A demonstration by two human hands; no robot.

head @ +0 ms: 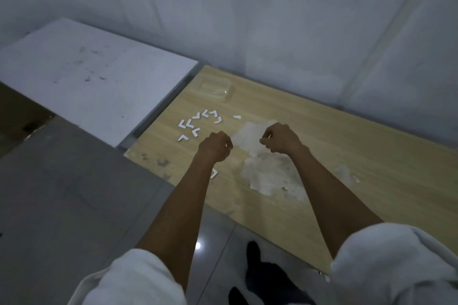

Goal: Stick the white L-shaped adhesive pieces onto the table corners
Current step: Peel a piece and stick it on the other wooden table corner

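Head view: the L-shaped pieces (198, 124) lie in a loose scatter on the wooden bench (359, 156), near its left edge. One stray piece (213, 173) sits half under the left forearm, and a clear tray (215, 89) stands beyond the scatter. Both hands hover over the bench just beside it. The left hand (215, 146) has its grip curled tight, fingertips pinching a white bit (226, 144), probably one of the pieces. The right hand (280, 140) is curled too, with a pale sliver at its fingertips, but whether its grip holds anything I cannot tell. No piece shows on the near left corner (127, 153) yet.

The held bit is tiny and likely tacky once peeled, so it may fold on itself or cling to a finger instead of the corner. The wood by that corner looks smudged, and the bench carries torn paper residue (262, 173); such grime could keep the glue from bonding. The left forearm could sweep the stray piece off the edge onto the floor. In this dim light, lining the L up with the corner is easy to misjudge
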